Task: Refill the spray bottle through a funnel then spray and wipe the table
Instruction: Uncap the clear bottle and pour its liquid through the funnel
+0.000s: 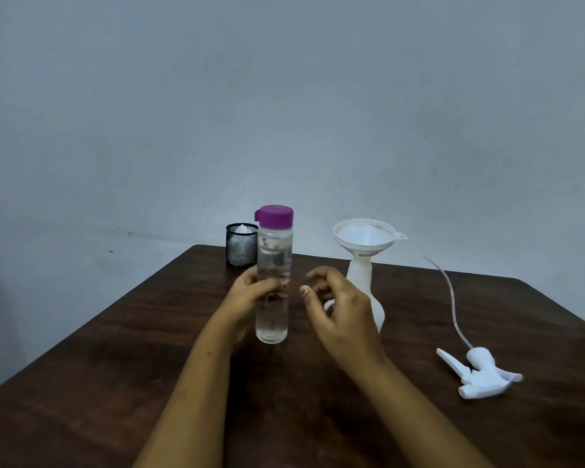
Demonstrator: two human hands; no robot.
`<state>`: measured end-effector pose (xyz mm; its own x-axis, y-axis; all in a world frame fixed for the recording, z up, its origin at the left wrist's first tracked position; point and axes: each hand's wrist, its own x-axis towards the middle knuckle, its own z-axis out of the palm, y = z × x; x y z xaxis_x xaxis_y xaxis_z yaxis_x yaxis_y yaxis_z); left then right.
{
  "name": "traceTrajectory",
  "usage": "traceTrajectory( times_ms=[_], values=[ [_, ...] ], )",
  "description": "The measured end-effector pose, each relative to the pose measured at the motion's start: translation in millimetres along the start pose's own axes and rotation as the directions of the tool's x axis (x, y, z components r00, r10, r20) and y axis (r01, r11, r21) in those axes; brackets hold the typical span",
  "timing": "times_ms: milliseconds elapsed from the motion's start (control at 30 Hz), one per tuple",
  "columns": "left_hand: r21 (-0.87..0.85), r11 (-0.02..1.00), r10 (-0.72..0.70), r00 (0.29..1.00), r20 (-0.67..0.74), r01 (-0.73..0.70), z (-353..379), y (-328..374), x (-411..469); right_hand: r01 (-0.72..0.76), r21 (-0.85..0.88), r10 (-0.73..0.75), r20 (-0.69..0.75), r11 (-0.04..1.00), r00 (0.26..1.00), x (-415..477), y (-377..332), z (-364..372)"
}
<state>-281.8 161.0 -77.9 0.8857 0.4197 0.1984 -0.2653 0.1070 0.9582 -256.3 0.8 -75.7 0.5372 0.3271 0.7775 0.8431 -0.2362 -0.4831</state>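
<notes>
A clear water bottle [273, 265] with a purple cap [274, 216] stands upright on the dark wooden table [115, 349]. My left hand [250, 295] grips its middle from the left. My right hand [338, 305] hovers just right of the bottle, fingers loosely curled, holding nothing. Behind my right hand stands the white spray bottle [368, 285] with a white funnel [365, 236] seated in its neck. The white spray head [480, 373] with its thin dip tube [451, 298] lies on the table to the right.
A black mesh cup [240, 244] holding something white stands at the table's far edge, behind the water bottle. A plain grey wall rises behind the table. A dark object shows at the right frame edge.
</notes>
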Motion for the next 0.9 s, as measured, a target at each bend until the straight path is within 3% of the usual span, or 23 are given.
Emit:
traceTrajectory(
  times_ms=[133,267,367,467,533,633,733,900],
  values=[
    [0.038,0.985,-0.171,0.896,0.410,0.171,-5.7,8.6,-10.9,-0.226,0.157,0.218,0.068,0.961,0.974,1.6,0.4,5.3],
    [-0.117,0.954,-0.153,0.783,0.603,0.277,-8.3,5.1,-14.2,-0.360,0.421,0.236,0.319,0.833,0.918,4.4,0.4,0.5],
    [-0.140,0.956,-0.126,0.794,0.594,0.256,-12.0,11.3,-12.8,-0.382,0.494,0.189,0.397,0.781,0.898,3.2,-0.6,-2.2],
    [-0.042,0.994,-0.072,0.908,0.413,0.097,1.1,33.2,-15.8,-0.381,0.490,0.207,0.373,0.784,0.904,4.4,2.1,-3.2],
    [-0.076,0.997,0.032,0.956,0.292,-0.010,12.6,47.2,-17.1,-0.402,0.512,0.227,0.372,0.759,0.900,3.3,3.0,-2.6],
    [-0.168,0.981,0.145,0.933,0.329,-0.093,25.1,60.5,-14.3,-0.406,0.507,0.240,0.363,0.760,0.901,0.3,1.3,0.4],
    [-0.107,0.987,0.151,0.900,0.408,-0.117,35.6,71.4,-13.3,-0.403,0.513,0.243,0.352,0.758,0.904,0.2,1.2,0.4],
    [-0.153,0.970,0.231,0.914,0.335,-0.189,38.9,70.5,-9.0,-0.387,0.474,0.247,0.331,0.791,0.911,-0.8,2.4,3.3]
  ],
)
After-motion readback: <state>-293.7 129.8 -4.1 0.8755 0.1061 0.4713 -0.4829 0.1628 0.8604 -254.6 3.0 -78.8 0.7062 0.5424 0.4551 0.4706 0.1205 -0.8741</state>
